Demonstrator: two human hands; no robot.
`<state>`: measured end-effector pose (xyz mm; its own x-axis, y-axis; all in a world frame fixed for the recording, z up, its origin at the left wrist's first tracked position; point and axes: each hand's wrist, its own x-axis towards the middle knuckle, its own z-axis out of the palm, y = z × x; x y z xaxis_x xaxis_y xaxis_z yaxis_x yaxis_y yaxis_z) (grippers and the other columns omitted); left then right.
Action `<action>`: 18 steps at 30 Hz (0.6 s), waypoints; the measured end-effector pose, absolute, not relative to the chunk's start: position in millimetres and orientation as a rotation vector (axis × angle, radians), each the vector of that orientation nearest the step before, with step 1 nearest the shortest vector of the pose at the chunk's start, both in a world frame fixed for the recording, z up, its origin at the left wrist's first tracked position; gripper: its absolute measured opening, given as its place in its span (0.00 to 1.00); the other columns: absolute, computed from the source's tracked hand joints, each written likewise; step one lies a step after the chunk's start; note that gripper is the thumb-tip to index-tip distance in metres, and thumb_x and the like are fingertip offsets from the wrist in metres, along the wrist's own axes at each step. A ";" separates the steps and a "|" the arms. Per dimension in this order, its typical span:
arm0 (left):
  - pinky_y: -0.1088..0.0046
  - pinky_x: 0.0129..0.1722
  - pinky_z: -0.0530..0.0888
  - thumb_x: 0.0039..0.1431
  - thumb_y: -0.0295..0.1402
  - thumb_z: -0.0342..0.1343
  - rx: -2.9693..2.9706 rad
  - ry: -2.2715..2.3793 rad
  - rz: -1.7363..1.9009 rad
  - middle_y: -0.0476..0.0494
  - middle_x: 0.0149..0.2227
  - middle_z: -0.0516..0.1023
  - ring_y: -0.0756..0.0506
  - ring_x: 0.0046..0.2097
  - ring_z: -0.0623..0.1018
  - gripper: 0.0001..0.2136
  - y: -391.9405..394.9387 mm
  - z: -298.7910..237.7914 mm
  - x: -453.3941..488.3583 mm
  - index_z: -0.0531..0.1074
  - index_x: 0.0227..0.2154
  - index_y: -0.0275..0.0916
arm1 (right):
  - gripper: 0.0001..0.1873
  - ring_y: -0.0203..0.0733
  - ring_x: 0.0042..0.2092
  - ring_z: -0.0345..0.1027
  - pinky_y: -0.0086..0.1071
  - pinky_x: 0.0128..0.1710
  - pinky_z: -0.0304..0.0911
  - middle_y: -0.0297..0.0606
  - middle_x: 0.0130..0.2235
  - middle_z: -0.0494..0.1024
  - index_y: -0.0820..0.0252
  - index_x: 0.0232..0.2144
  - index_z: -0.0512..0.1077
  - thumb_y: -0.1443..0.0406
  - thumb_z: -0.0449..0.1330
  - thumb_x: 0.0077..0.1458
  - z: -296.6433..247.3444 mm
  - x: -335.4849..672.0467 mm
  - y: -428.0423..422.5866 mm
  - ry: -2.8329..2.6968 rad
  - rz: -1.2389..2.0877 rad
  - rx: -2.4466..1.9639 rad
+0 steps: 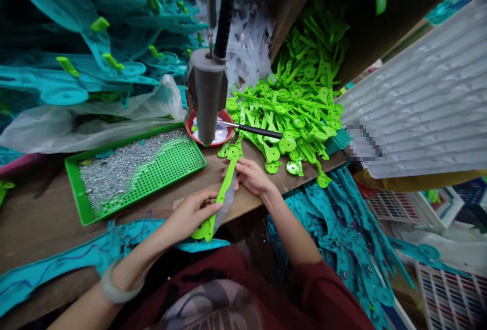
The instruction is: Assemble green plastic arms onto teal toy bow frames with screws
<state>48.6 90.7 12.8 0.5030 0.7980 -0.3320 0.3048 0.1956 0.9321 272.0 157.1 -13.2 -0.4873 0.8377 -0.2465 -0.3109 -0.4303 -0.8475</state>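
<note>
A long bright green plastic part point(227, 180) with a round end is held tilted over the table's front edge. Its lower half is gripped by my left hand point(196, 213), thumb on top and fingers behind. My right hand point(253, 175) pinches it near the upper end; some of those fingers are hidden behind it. Along the right side of the green part lies a translucent whitish strip point(228, 200). Just beyond my hands hangs a grey powered screwdriver point(207, 92), pointing down. Beneath my left forearm, a long teal plastic part point(133, 231) with thin wires lies on the table.
A green perforated tray point(198, 160) of small screws stands at left. Behind the hanging tool sits a red bowl point(231, 135) with white pieces, a black-handled tool point(262, 131) across it. Green parts point(289, 112) heap at the back right; teal parts point(125, 21) pile up left.
</note>
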 end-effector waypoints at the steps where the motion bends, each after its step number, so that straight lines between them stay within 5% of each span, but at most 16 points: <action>1: 0.60 0.57 0.72 0.60 0.48 0.56 1.404 1.050 0.456 0.44 0.52 0.81 0.37 0.54 0.79 0.20 91.4 15.3 49.2 0.78 0.48 0.42 | 0.20 0.37 0.29 0.74 0.25 0.21 0.70 0.41 0.34 0.83 0.63 0.44 0.74 0.54 0.65 0.55 -12.0 271.8 156.9 -0.978 1.984 -0.877; 11: 0.64 0.51 0.74 0.62 0.47 0.54 1.533 1.141 0.488 0.44 0.46 0.83 0.39 0.48 0.80 0.19 85.2 12.2 52.3 0.77 0.48 0.41 | 0.19 0.32 0.17 0.64 0.23 0.11 0.58 0.29 0.20 0.74 0.62 0.29 0.74 0.52 0.70 0.45 -2.4 249.2 148.7 -0.881 1.673 -1.183; 18: 0.63 0.55 0.72 0.64 0.46 0.53 1.702 1.138 0.369 0.45 0.53 0.81 0.39 0.53 0.79 0.19 85.7 19.6 42.8 0.76 0.51 0.44 | 0.19 0.32 0.16 0.64 0.23 0.10 0.54 0.31 0.19 0.74 0.62 0.29 0.75 0.52 0.69 0.44 -4.0 249.6 146.4 -0.864 1.605 -1.205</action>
<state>42.8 85.7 19.6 0.5081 0.8207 -0.2614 0.5107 -0.0427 0.8587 249.6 146.4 -4.0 -0.0972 0.9439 -0.3156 -0.2562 -0.3302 -0.9085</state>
